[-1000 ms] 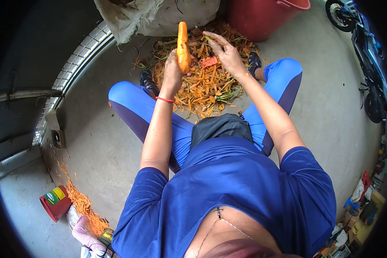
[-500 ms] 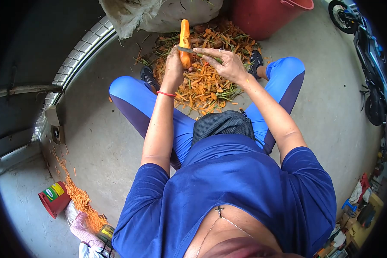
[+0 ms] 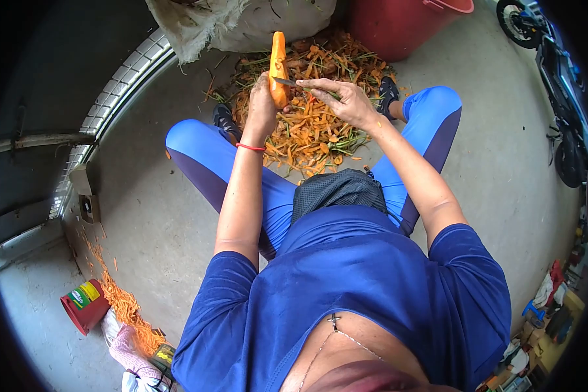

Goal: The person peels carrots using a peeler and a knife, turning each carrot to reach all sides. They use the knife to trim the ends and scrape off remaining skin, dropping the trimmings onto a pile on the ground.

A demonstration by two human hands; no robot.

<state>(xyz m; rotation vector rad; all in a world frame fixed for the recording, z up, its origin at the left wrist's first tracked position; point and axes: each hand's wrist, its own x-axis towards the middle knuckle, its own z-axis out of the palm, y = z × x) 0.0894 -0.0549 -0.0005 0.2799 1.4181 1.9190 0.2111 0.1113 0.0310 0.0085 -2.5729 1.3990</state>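
Observation:
An orange carrot (image 3: 279, 62) with dark marks on its side stands roughly upright in my left hand (image 3: 262, 104), whose fingers wrap round its lower part. My right hand (image 3: 351, 103) is closed on the handle of a small knife (image 3: 285, 81), and the blade lies against the carrot's side. Beneath both hands, a heap of orange peelings and green stalks (image 3: 313, 134) covers the floor between my feet.
Beyond the heap are a pale sack (image 3: 274, 26) and a large red tub (image 3: 405, 26). A motorbike (image 3: 564, 98) stands at the right. At lower left, a small red bucket (image 3: 85, 307) lies near spilled orange shreds (image 3: 127, 307). Assorted clutter (image 3: 542, 333) fills the lower right.
From beside the carrot, my right hand has come left, bringing the knife blade onto it. The red piece seen on the heap one second ago no longer shows. My left hand still holds the carrot.

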